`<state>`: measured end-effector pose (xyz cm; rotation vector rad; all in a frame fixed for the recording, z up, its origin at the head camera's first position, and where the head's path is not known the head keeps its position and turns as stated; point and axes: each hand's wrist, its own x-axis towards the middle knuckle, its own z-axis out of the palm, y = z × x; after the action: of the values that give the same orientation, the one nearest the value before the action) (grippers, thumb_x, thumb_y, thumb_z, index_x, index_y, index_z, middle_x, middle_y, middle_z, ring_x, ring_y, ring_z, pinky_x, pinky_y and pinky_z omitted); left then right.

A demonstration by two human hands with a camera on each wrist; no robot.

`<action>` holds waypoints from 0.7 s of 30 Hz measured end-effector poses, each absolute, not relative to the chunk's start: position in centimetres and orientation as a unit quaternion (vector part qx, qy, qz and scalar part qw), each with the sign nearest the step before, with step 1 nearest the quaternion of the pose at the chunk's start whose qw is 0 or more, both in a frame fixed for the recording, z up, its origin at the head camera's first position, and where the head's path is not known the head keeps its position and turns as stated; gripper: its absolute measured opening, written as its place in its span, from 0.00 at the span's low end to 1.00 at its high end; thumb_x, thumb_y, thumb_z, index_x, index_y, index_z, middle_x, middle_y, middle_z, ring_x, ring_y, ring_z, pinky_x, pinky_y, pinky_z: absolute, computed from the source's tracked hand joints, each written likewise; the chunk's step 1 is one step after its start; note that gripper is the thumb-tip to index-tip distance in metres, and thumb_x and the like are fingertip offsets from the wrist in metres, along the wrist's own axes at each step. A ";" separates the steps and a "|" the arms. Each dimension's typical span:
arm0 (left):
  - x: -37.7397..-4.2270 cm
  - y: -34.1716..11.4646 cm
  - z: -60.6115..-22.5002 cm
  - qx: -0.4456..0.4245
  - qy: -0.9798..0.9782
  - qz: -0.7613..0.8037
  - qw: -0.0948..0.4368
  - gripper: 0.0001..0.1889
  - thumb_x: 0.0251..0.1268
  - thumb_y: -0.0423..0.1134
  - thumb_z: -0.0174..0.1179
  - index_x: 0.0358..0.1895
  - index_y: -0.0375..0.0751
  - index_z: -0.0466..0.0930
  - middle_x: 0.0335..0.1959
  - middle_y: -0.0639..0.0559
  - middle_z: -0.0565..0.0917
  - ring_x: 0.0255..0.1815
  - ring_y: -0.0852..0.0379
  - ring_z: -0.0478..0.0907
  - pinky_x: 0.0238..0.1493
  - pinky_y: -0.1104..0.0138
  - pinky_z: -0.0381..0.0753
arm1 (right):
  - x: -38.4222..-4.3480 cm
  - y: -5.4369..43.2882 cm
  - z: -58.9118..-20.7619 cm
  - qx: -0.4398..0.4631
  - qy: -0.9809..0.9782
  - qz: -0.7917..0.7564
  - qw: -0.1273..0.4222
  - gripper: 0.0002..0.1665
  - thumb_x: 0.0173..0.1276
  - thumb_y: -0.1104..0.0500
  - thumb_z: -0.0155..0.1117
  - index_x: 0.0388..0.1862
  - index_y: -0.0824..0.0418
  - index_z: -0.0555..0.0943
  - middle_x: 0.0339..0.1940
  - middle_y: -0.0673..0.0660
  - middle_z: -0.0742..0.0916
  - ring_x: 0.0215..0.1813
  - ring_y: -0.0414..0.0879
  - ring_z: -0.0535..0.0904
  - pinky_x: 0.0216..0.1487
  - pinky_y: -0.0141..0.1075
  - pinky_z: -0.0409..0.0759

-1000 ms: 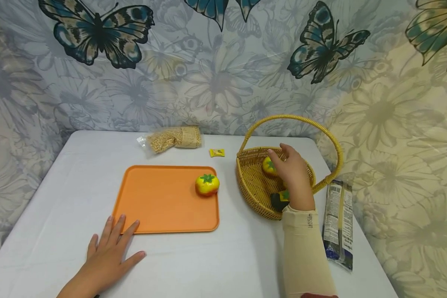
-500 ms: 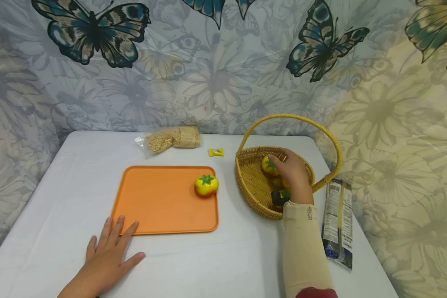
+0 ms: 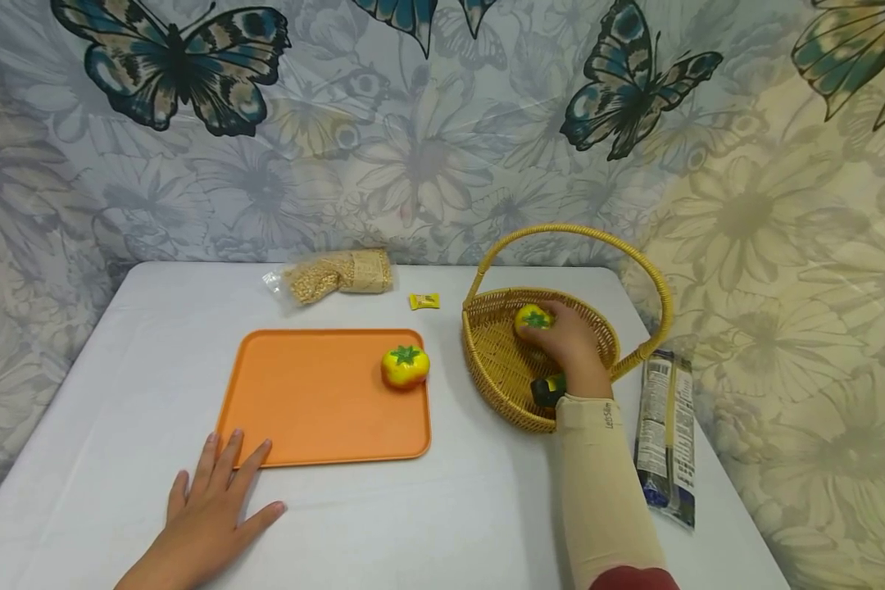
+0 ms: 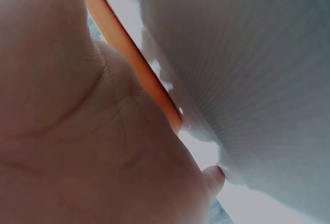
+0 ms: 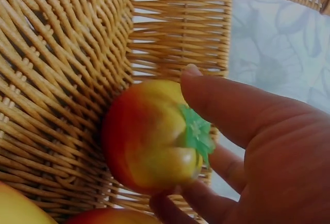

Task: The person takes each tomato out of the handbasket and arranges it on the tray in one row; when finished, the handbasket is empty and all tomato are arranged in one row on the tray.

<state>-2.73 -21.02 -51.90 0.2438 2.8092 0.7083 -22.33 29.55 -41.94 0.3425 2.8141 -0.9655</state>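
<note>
My right hand (image 3: pixel 569 338) reaches into the wicker basket (image 3: pixel 490 373). Its thumb and fingers curl round a yellow-and-red toy tomato (image 3: pixel 533 317) with a green leafy top; the right wrist view shows this tomato (image 5: pixel 147 136) between them, by the woven wall. My left hand (image 3: pixel 210 518) lies flat with spread fingers, its fingertips at the near left edge of the orange tray (image 3: pixel 324 410). On the tray's right side sits a second toy tomato (image 3: pixel 405 367). A dark item (image 3: pixel 546 392) with a green part lies in the basket, partly hidden by my right wrist.
A bag of pale grains (image 3: pixel 335 276) and a small yellow packet (image 3: pixel 424 301) lie behind the tray. Right of the basket is a dark printed package (image 3: pixel 666 438). The basket's tall handle (image 3: pixel 575 229) arches over it. Patterned cloth (image 3: pixel 428 156) hangs behind the table.
My right hand has lowered in the basket and moved left onto the toy tomato, now gripping it. My left hand keeps its place at the tray.
</note>
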 end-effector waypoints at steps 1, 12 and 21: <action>-2.7 -21.0 -51.9 0.082 0.960 0.242 0.117 0.52 0.70 0.74 0.57 0.85 0.44 0.56 0.87 0.30 0.38 0.84 0.33 0.16 0.65 0.18 0.29 | -22.4 29.6 -42.1 0.114 0.940 -0.312 0.073 0.49 0.74 0.42 0.70 0.85 0.59 0.63 0.75 0.70 0.74 0.67 0.68 0.72 0.68 0.65 0.69; -2.6 -21.0 -51.9 0.084 0.962 0.237 0.106 0.51 0.71 0.73 0.57 0.85 0.44 0.55 0.86 0.30 0.38 0.84 0.33 0.17 0.66 0.19 0.29 | -23.0 29.3 -42.4 0.112 0.949 -0.282 0.085 0.49 0.75 0.41 0.69 0.85 0.60 0.62 0.79 0.71 0.71 0.71 0.69 0.70 0.74 0.70 0.52; -2.7 -21.0 -51.9 0.084 0.962 0.236 0.105 0.51 0.71 0.74 0.57 0.85 0.44 0.56 0.86 0.29 0.39 0.84 0.33 0.17 0.66 0.19 0.28 | -23.2 29.2 -42.6 0.100 0.957 -0.255 0.098 0.51 0.75 0.41 0.68 0.85 0.62 0.60 0.78 0.72 0.71 0.71 0.69 0.71 0.74 0.72 0.50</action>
<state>-2.65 -21.05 -51.87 0.2474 2.8362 0.6958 -23.22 29.15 -42.63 0.2946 2.8309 -0.7536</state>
